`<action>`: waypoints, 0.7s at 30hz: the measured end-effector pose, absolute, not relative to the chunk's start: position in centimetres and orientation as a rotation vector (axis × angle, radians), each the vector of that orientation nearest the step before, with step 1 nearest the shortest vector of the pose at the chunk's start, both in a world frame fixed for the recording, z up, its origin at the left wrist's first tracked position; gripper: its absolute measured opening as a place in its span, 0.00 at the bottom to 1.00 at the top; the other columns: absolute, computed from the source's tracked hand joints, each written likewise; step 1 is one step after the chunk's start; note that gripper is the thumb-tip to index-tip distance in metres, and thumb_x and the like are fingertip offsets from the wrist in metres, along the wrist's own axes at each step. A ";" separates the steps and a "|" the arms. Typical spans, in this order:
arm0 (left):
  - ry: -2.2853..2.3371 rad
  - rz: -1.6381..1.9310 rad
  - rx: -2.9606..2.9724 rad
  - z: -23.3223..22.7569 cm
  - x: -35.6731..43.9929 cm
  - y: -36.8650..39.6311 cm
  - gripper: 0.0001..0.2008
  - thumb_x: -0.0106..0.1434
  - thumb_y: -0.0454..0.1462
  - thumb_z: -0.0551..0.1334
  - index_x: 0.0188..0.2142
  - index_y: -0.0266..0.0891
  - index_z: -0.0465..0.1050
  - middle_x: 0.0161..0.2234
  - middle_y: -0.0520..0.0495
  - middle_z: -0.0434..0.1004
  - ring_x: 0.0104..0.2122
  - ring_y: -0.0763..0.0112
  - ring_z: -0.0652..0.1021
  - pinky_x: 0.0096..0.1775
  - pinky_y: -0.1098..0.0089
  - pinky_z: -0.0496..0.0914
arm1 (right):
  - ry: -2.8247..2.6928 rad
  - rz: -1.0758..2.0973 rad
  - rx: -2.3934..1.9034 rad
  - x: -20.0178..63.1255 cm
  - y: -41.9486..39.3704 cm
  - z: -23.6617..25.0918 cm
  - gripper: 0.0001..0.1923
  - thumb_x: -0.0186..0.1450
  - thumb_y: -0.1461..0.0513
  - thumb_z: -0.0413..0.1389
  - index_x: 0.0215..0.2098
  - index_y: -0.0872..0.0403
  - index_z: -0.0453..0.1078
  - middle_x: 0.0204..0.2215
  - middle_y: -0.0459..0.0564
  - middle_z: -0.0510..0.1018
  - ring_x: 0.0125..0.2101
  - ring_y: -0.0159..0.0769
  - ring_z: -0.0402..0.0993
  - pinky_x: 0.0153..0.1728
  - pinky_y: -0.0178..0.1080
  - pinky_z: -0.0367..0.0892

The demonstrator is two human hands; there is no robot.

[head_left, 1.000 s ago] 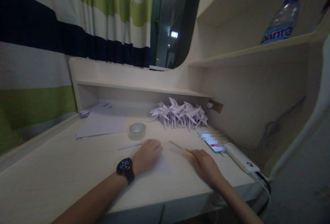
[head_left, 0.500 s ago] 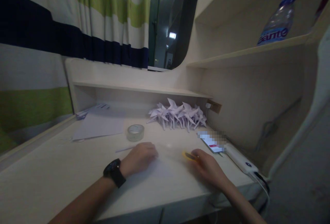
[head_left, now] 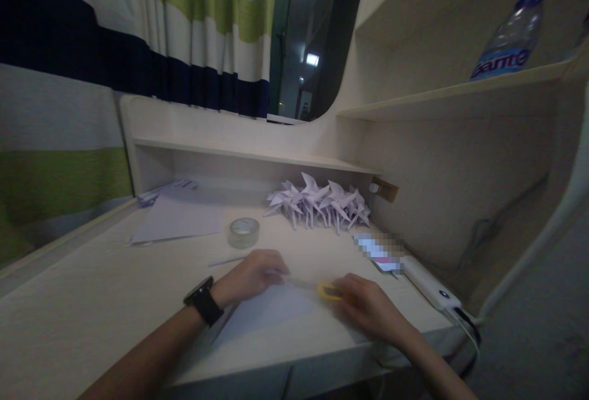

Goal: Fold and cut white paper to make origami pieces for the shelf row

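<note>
My right hand (head_left: pixel 365 305) is closed around a yellow utility knife (head_left: pixel 328 291); its blade side points left toward my other hand and is smeared by motion. My left hand (head_left: pixel 257 272), with a black watch at the wrist, has its fingers curled and pinched at the far edge of a white sheet of paper (head_left: pixel 276 308). The paper lies on the desk between both hands, its left edge a little raised. Just behind my left hand is a thin white paper stick (head_left: pixel 225 261). A roll of clear tape (head_left: pixel 243 232) stands beyond it.
Paper pinwheels (head_left: pixel 317 200) are heaped at the back of the desk. Stacked white sheets (head_left: pixel 179 216) lie at the back left. On the right are a phone (head_left: pixel 375 253) and a white power strip (head_left: pixel 426 283) with cables. A bottle (head_left: pixel 510 38) stands on the shelf.
My right hand has moved left and slightly down with the utility knife, closer to my left hand. The paper's left edge now shows raised beside my left wrist. The view has shifted slightly.
</note>
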State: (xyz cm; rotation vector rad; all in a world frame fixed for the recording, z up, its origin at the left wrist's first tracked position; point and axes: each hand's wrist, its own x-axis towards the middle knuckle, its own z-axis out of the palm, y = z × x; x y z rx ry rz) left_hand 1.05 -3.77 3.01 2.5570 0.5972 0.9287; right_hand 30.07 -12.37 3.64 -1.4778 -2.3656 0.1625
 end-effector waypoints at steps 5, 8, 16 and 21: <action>0.624 0.922 2.531 2.9 0.9 -3.6 0.07 0.62 0.30 0.60 0.36 0.39 0.76 0.35 0.48 0.79 0.37 0.70 0.77 0.41 0.69 0.69 | -2.454 0.220 -1.388 29.8 -12.5 3.9 0.10 0.64 0.59 0.54 0.42 0.53 0.72 0.34 0.51 0.76 0.35 0.38 0.71 0.36 0.37 0.62; 0.704 0.881 2.536 2.2 0.8 -3.1 0.07 0.60 0.30 0.61 0.36 0.39 0.77 0.34 0.48 0.80 0.35 0.69 0.78 0.40 0.69 0.69 | -2.475 0.228 -1.346 29.8 -12.4 3.9 0.12 0.64 0.58 0.54 0.44 0.53 0.73 0.36 0.52 0.77 0.37 0.39 0.71 0.39 0.38 0.63; 0.765 0.840 2.550 1.7 0.7 -2.7 0.08 0.63 0.33 0.59 0.35 0.39 0.78 0.34 0.47 0.82 0.36 0.69 0.79 0.40 0.70 0.69 | -2.518 0.317 -1.240 29.4 -12.1 3.6 0.13 0.66 0.57 0.54 0.45 0.52 0.74 0.38 0.54 0.76 0.40 0.40 0.71 0.41 0.37 0.64; 0.779 0.819 2.579 1.3 0.5 -2.2 0.09 0.64 0.32 0.57 0.35 0.38 0.77 0.34 0.47 0.82 0.35 0.69 0.79 0.40 0.70 0.70 | -2.510 0.358 -1.229 29.0 -11.8 3.5 0.13 0.66 0.56 0.54 0.44 0.52 0.75 0.38 0.54 0.75 0.39 0.40 0.71 0.41 0.38 0.64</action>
